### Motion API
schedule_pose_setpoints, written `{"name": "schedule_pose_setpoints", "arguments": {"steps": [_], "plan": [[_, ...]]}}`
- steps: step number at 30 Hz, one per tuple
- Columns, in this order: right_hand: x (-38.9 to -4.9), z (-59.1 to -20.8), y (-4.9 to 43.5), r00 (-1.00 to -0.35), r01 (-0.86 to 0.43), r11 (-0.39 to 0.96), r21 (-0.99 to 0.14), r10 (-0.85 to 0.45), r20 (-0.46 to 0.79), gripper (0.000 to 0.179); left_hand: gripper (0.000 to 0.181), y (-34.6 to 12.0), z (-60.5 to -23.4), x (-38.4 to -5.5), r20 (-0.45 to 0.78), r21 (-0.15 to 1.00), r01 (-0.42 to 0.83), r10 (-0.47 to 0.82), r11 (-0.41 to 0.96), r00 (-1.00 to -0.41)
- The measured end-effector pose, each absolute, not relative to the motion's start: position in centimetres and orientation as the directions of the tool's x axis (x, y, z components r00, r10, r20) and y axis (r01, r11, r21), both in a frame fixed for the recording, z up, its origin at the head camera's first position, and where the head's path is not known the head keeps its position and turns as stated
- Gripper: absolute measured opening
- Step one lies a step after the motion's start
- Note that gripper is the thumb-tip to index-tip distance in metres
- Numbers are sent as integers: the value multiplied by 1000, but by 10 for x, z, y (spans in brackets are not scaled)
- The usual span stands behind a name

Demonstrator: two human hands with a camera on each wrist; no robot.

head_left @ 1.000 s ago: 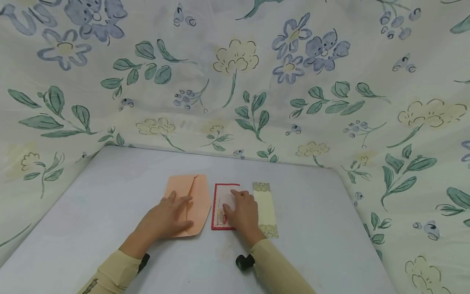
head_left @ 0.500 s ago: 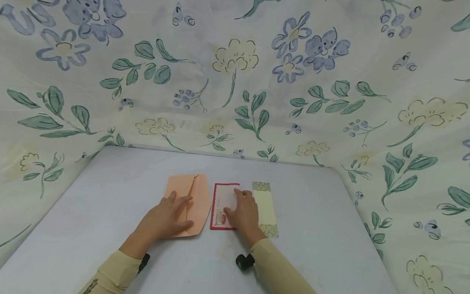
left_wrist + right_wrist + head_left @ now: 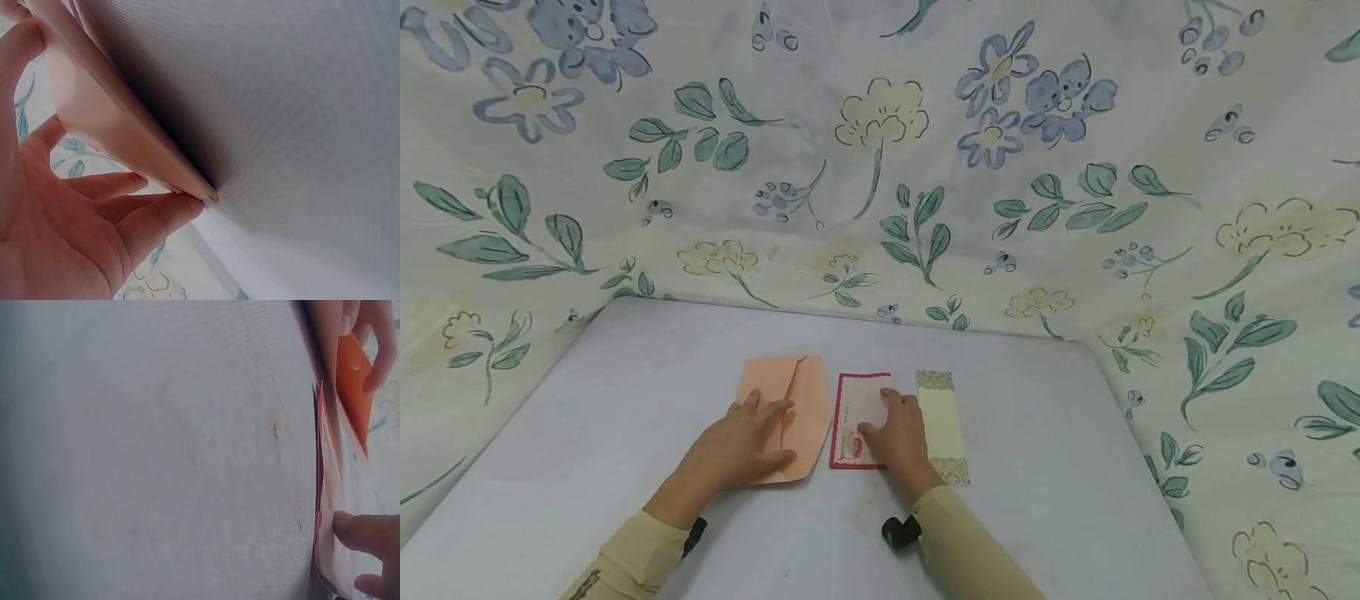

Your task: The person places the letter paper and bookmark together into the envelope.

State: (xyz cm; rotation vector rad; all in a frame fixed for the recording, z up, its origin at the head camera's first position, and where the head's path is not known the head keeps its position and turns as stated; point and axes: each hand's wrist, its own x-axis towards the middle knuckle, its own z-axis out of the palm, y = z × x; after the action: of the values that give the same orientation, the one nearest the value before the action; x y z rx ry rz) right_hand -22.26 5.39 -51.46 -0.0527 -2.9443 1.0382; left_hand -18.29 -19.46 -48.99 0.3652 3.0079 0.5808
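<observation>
A peach envelope (image 3: 811, 383) lies on the table with its flap edge running down the middle. My left hand (image 3: 739, 442) rests on it with spread fingers. In the left wrist view, fingertips (image 3: 187, 209) touch the envelope (image 3: 103, 106) along its near end. To its right lies a white card (image 3: 859, 395) with a red border and a small printed picture in the lower corner. My right hand (image 3: 901, 433) covers the card's right side, thumb and fingertips on its face. The right wrist view shows a digit (image 3: 359, 532) pressing on the card (image 3: 336, 562).
A cream paper strip (image 3: 942, 421) with patterned green ends lies just right of my right hand. The white table (image 3: 1045, 500) has its back edge against a floral cloth (image 3: 880, 192). Dark wrist cameras (image 3: 897, 533) sit below the sleeves.
My right thumb and fingers shift slightly right over the card, so more of its face and top border shows. The card slides marginally left at first. My left hand stays still.
</observation>
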Motion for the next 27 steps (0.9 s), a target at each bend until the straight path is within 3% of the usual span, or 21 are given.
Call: {"name": "schedule_pose_setpoints", "arguments": {"steps": [14,22,27], "plan": [[-222,-517,53,-1000,11,756,-655,19,5,53,73,-195,-490,-182,0,378,229,247,897,-969],[-222,-518,59,-991,-107,767,-632,-27,135,32,73,-195,-489,-182,0,383,229,248,895,-969],[-223,-520,62,-988,-113,756,-645,-18,152,26,73,-196,-489,-182,1,389,235,255,891,-967]]}}
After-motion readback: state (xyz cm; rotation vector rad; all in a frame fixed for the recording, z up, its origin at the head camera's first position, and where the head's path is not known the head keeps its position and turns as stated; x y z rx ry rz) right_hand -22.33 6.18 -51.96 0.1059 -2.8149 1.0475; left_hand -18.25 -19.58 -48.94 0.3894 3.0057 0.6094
